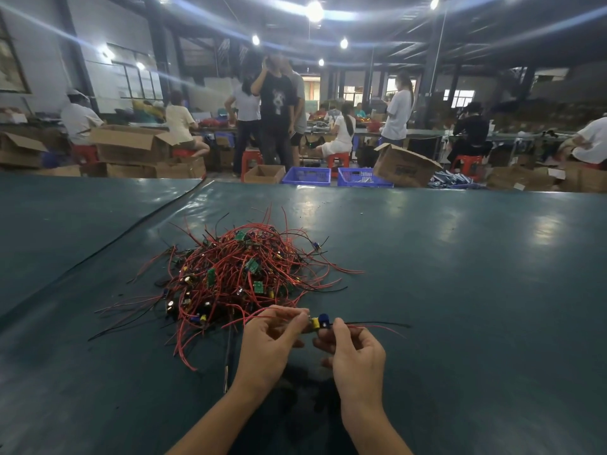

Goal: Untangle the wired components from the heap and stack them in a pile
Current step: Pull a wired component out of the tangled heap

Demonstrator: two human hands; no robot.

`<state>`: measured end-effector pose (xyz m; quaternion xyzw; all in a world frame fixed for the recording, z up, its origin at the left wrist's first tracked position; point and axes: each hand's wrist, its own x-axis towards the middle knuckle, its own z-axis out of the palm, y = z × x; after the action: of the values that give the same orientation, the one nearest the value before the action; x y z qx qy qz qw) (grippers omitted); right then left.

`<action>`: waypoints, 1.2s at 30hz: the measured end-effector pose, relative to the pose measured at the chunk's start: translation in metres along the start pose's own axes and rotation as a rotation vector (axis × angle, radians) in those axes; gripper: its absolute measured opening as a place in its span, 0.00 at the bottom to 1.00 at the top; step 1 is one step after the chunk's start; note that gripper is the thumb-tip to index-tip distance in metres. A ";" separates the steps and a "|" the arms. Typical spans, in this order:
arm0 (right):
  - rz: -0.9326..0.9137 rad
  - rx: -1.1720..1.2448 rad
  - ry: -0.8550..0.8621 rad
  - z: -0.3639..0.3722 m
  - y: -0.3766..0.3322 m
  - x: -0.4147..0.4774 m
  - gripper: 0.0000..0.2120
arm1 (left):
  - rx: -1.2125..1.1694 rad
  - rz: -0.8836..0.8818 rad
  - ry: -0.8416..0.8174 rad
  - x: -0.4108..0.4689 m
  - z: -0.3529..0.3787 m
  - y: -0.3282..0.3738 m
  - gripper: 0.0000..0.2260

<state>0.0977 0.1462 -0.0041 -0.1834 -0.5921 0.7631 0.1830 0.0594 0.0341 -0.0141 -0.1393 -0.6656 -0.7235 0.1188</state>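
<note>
My two hands are close together, low over the dark green desk (460,274). My left hand (269,339) pinches one side of a small part (318,322) with its thumb and fingers. My right hand (353,353) pinches the other side. The part has a yellow bit and a blue bit, and it is up off the desk, between my hands. A red wire (262,311) runs from it to the left, over my left hand. Thin wires (377,324), one black and one red, stick out to the right past my right hand. A dark cord (228,356) lies on the desk just beside my left wrist.

Just behind my hands, a bit to the left, is the heap (236,274). It is a big tangle of red wires with some black ones and little green boards in it. Loose wire ends spread out on the desk all round it.

Past the far edge of the desk are two blue baskets (307,176), brown boxes (405,165) and red stools (338,159). Behind them, people (276,106) sit and stand at long tables under bright lights
</note>
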 end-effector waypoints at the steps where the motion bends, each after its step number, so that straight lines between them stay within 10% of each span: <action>1: 0.041 0.061 0.004 0.000 -0.001 0.001 0.09 | -0.038 -0.013 0.004 0.000 0.001 0.000 0.10; 10: 0.108 0.147 -0.133 0.004 0.000 -0.001 0.10 | -0.319 -0.419 -0.087 0.000 0.003 0.004 0.25; 36: 0.184 0.111 0.067 -0.013 -0.009 0.022 0.08 | -0.126 -0.328 -0.148 0.004 -0.004 0.004 0.17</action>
<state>0.0856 0.1699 0.0006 -0.2519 -0.5233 0.8016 0.1419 0.0566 0.0297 -0.0095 -0.0888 -0.6395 -0.7614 -0.0588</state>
